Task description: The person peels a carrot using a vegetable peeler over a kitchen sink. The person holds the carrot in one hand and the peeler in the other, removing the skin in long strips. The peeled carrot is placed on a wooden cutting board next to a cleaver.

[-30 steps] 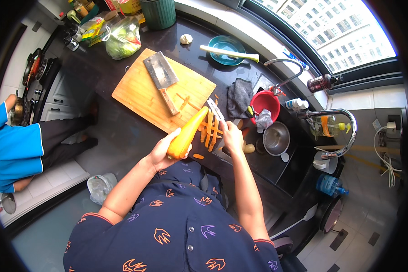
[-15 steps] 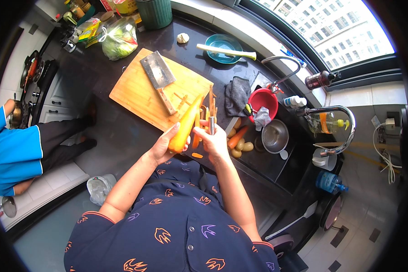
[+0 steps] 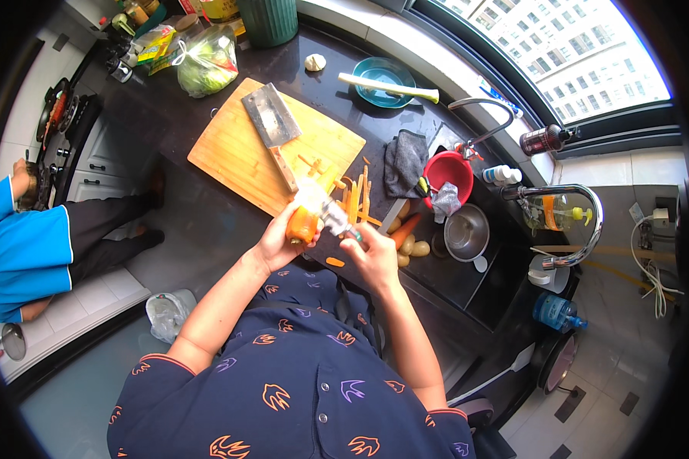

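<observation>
My left hand [image 3: 275, 241] is wrapped round a carrot [image 3: 302, 227], its thick end toward me and its far part washed out by glare. In my right hand [image 3: 375, 256] is a peeler [image 3: 335, 217], its blurred, shiny head beside the carrot. Carrot peels [image 3: 357, 197] lie in a pile just past the peeler, at the near right corner of the wooden cutting board [image 3: 222, 149]. A cleaver [image 3: 272, 118] rests flat on that board, handle toward me. One short peel [image 3: 334, 262] lies apart on the counter edge.
Right of my hands are potatoes [image 3: 415, 249] and another carrot [image 3: 407, 228], near a metal bowl [image 3: 467, 232] and a red basin [image 3: 449, 174]. A leek-like stalk [image 3: 390, 87] crosses a teal plate [image 3: 384, 70]; garlic [image 3: 315, 63] sits nearby. A person in blue [image 3: 31, 245] stands at the stove, left.
The carrot has turned so its thick end faces me more. My right hand has tilted the peeler from upright to slanting across toward the carrot. The view has shifted slightly.
</observation>
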